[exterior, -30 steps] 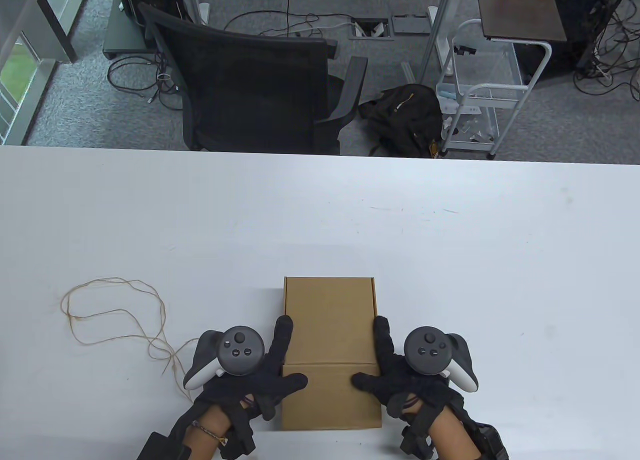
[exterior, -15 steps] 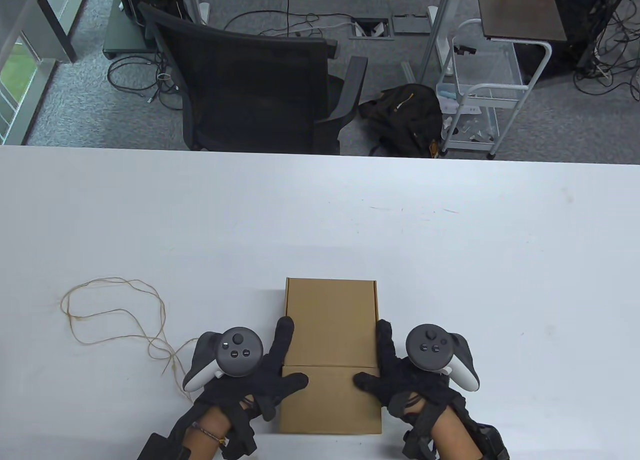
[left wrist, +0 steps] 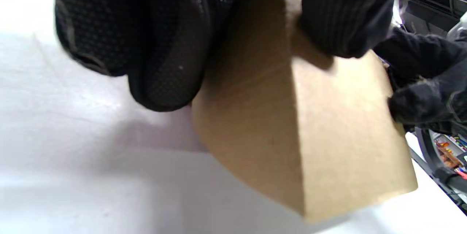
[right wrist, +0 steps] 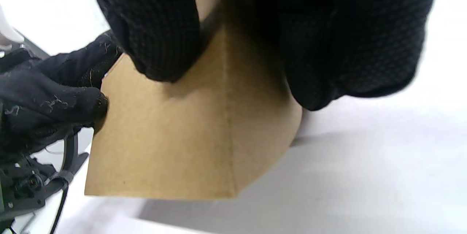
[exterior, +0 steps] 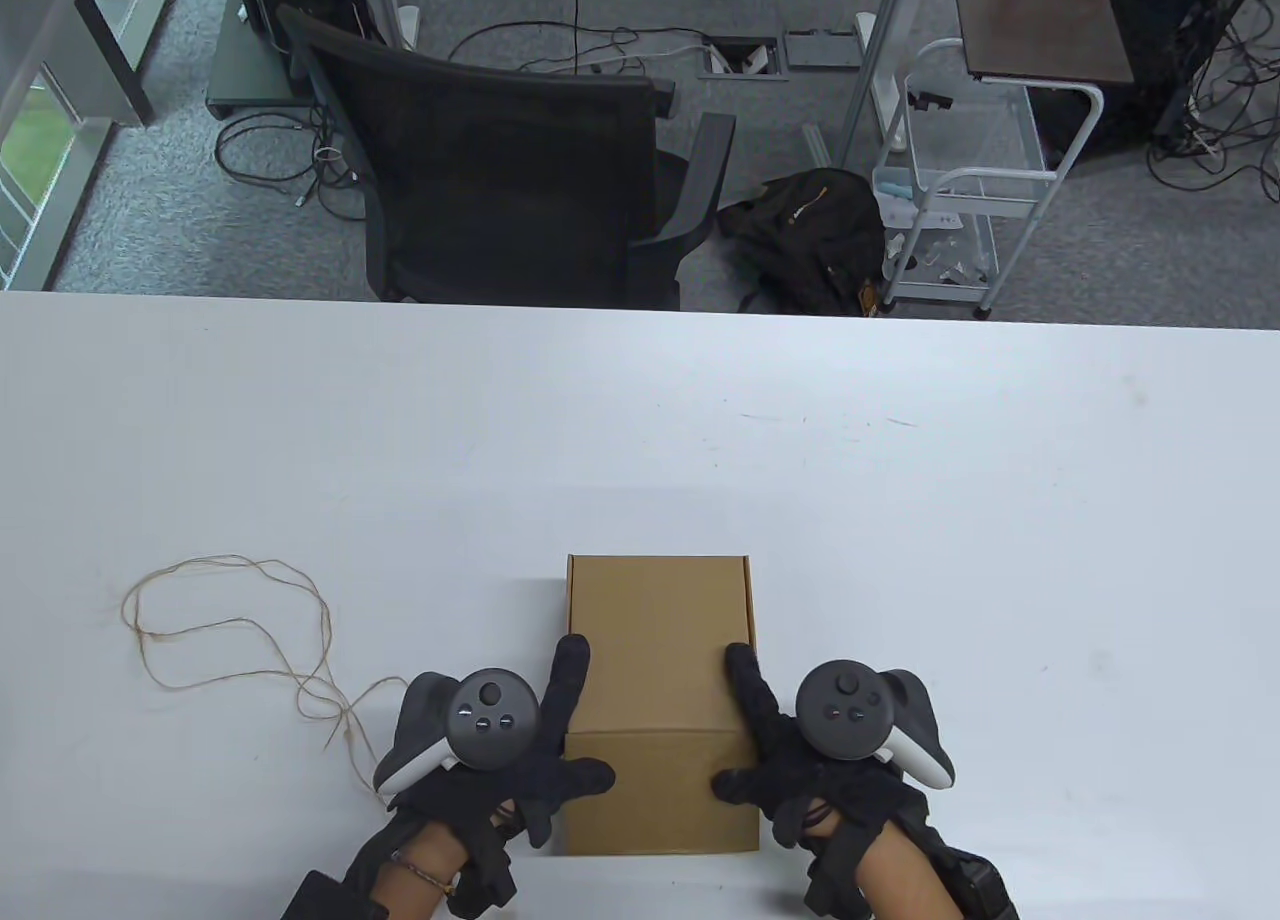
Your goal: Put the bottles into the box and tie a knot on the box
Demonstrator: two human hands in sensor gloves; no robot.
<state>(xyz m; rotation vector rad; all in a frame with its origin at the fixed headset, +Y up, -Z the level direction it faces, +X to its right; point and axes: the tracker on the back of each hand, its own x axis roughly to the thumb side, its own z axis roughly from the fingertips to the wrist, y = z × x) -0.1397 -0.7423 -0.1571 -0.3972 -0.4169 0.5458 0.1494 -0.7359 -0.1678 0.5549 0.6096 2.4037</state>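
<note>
Both grips clamp the closed cardboard box (exterior: pixel 660 700) near the worktop's (exterior: pixel 900 520) front edge: left hand (exterior: pixel 520 760) and right hand (exterior: pixel 790 760) each with fingers along a side wall and thumb curled onto the front face. Bottles seem packed; tying comes next, so fetching the twine (exterior: pixel 230 650) lying left. Since a second ago, the box's near end has tipped up.

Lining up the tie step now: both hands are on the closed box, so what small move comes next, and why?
Probably set the box down flat and free the left hand toward the twine. Both hands grip the box's sides, right hand included; it looks closed, and the twine lies loose at left, untouched.
</note>
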